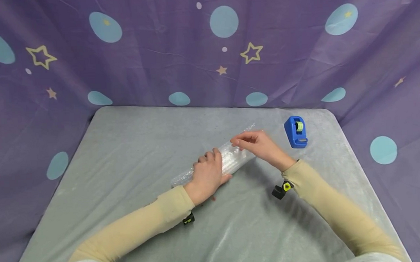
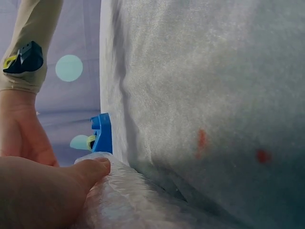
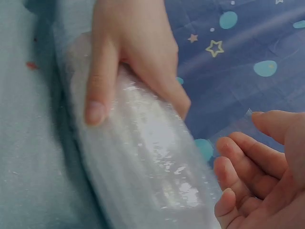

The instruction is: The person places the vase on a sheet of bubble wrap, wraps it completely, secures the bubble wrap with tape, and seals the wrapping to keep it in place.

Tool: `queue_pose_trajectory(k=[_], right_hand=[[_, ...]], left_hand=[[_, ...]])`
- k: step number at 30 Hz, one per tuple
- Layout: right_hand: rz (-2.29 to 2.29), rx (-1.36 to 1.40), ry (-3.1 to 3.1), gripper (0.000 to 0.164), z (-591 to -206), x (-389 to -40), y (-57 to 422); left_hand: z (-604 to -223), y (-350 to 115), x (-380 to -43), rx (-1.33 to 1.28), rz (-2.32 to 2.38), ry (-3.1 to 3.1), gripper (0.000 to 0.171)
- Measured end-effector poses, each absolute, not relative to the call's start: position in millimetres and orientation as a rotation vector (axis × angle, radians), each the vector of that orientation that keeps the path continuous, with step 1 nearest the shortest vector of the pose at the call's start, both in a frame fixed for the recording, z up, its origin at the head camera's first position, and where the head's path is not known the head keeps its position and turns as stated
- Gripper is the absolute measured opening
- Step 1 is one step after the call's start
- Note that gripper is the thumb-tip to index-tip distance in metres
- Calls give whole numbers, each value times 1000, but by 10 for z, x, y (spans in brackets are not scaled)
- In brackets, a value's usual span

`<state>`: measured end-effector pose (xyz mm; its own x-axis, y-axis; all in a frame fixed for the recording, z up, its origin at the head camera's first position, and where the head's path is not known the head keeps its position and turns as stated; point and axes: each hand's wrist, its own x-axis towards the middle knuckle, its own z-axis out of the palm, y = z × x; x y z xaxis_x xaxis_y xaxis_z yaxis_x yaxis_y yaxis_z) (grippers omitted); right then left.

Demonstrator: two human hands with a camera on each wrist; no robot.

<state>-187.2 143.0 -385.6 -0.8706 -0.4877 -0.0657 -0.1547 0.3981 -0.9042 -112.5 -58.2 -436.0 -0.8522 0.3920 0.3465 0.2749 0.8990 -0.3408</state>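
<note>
A long bundle of clear bubble wrap point(image 1: 236, 160) lies slantwise on the table in the head view. Pale lengthwise shapes show through the wrap point(image 3: 143, 138) in the right wrist view. My left hand point(image 1: 207, 173) grips the bundle near its middle, thumb along the near side and fingers over the top. Above the bundle's right part is my right hand point(image 1: 261, 146), fingers bent toward the thumb. In the right wrist view a small strip of clear tape point(image 3: 236, 125) shows at the thumb tip of the right hand point(image 3: 267, 176).
A blue tape dispenser point(image 1: 296, 133) with a small yellow-green roll stands at the table's right rear. The grey cloth-covered table point(image 1: 126, 142) backs onto a purple patterned curtain point(image 1: 157, 51). Small red marks point(image 2: 202, 143) show on the cloth.
</note>
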Motion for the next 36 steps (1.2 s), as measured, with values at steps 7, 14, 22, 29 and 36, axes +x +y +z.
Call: queue_pose_trajectory(k=[7,14,22,29,36], right_hand=[[-1403,-552,2365,33,-3949,-1825,1423],[-1340,-658,2453,28,-3973,-1808,1433],[-1075,-959,2651,26,-4038,-1801,1445],[-876,-1131,2667,38,-4006,-1813,1461],[-667,-1180,2664,42,-3952,-1868,1463]], left_hand=[[-4364,-566,-1131,-488,356,-2702,97],[-4366,-572,-1143,-487,356,-2687,97],[-4380,-581,-1149,-497,313,-2666,97],[-4387,-583,-1152,-498,335,-2611,96],[-4385,-597,-1153,-500,329,-2592,95]])
